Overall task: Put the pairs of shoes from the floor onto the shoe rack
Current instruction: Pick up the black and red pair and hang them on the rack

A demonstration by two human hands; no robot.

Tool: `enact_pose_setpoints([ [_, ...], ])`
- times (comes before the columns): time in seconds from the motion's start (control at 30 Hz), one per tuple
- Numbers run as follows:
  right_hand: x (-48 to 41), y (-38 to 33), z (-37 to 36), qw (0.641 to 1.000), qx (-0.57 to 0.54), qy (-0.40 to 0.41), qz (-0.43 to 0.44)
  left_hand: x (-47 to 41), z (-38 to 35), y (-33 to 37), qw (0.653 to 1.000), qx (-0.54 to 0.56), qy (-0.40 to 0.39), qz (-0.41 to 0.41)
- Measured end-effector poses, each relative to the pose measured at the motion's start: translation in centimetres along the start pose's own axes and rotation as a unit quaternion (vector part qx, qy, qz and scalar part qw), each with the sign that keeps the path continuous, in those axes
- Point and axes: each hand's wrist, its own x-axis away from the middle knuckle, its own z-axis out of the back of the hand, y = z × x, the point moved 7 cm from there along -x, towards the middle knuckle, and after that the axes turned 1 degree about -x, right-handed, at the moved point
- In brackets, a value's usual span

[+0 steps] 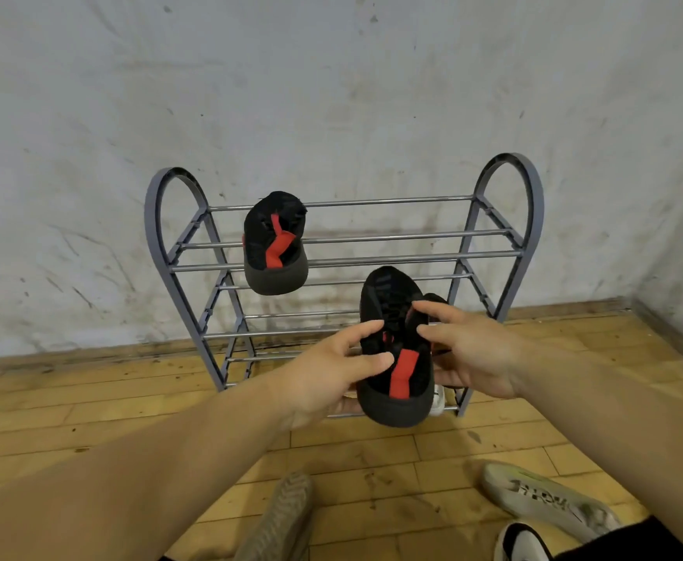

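I grip a black fabric shoe with a red heel strip (pixel 396 358) in both hands. My left hand (pixel 327 378) curls round one side, my right hand (pixel 473 350) round the other, and I hold it in the air before the grey metal shoe rack (pixel 536 212). Its matching black shoe (pixel 275 244) sits on the top rails, toward the left; a pale grey shoe (pixel 546 500) lies on the wooden floor (pixel 88 419).

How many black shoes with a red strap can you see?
2. One shoe sits on the shoe rack, top tier, left side. The other shoe is held by the left hand and right hand. No others visible.
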Motion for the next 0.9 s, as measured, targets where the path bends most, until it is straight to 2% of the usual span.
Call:
enact_pose_setpoints([
  [0.13,-0.7,-0.1,1.3,0.999,-0.024,0.027,-0.004,-0.9,0.3,0.4,0.998,0.061,-0.023,0.004],
  [0.33,-1.6,1.2,2.0,0.999,-0.003,-0.016,-0.047,-2.7,-0.4,0.1,0.998,0.070,0.002,0.001],
  [0.4,-2.1,1.3,2.7,0.999,-0.008,0.005,-0.039,-3.1,-0.6,0.7,1.000,0.012,0.009,-0.010],
  [0.47,-2.8,1.2,3.5,0.999,-0.009,0.024,-0.029,-3.1,-0.4,2.3,0.985,-0.159,0.039,-0.049],
  [0.5,-3.3,1.2,4.0,0.999,-0.003,0.037,-0.026,-2.8,-0.1,3.4,0.961,-0.257,0.063,-0.082],
  [0.57,-4.4,1.3,5.1,0.997,0.024,0.068,-0.023,-1.6,0.1,5.9,0.884,-0.420,0.112,-0.171],
  [0.63,-5.5,1.3,6.1,0.994,0.062,0.092,-0.017,0.3,0.3,8.7,0.804,-0.504,0.163,-0.269],
  [0.7,-6.6,1.3,6.9,0.989,0.087,0.115,-0.009,1.7,1.4,11.4,0.748,-0.525,0.237,-0.329],
  [0.8,-8.2,0.9,7.5,0.986,0.090,0.138,0.006,2.0,4.2,13.6,0.687,-0.573,0.342,-0.289],
  [0.9,-9.9,0.3,8.1,0.977,0.141,0.158,0.034,0.8,7.1,13.5,0.644,-0.632,0.386,-0.195],
])
